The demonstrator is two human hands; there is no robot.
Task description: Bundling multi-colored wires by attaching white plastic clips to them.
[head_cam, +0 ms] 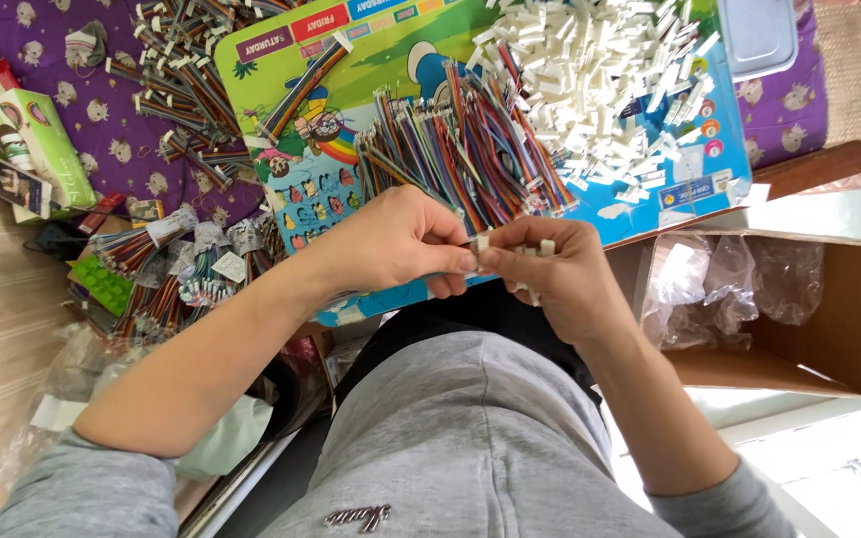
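Pinching a small white connector (pixel 479 242) between thumb and forefinger, your left hand (pixel 401 242) meets your right hand (pixel 550 274) over the near edge of the colourful board (pixel 391 40). Your right hand's fingers are pressed together too, closed on the same white piece from the other side, with a couple more white connectors (pixel 546 247) tucked against its knuckles. Both hands touch at the fingertips, just above your lap.

Just beyond your knuckles, a bundle of multicoloured ribbon wires (pixel 465 149) lies on the board, its ends fanned toward you. Past that, toward the board's far right corner, sits a heap of white plastic connectors (pixel 600 85), spilling close to the wires. A grey lid or tray (pixel 759 35) rests at the far right corner, partly off the board.

To your right, beside the board's edge, an open cardboard box (pixel 829 329) holds crumpled clear plastic bags (pixel 719 289). To your left, off the board on the purple patterned cloth (pixel 12 30), more wire harnesses (pixel 186 80) are piled, and nearer you lie bundles of wires with paper tags (pixel 186 264). At the far left edge stands a green tissue box (pixel 37 139).
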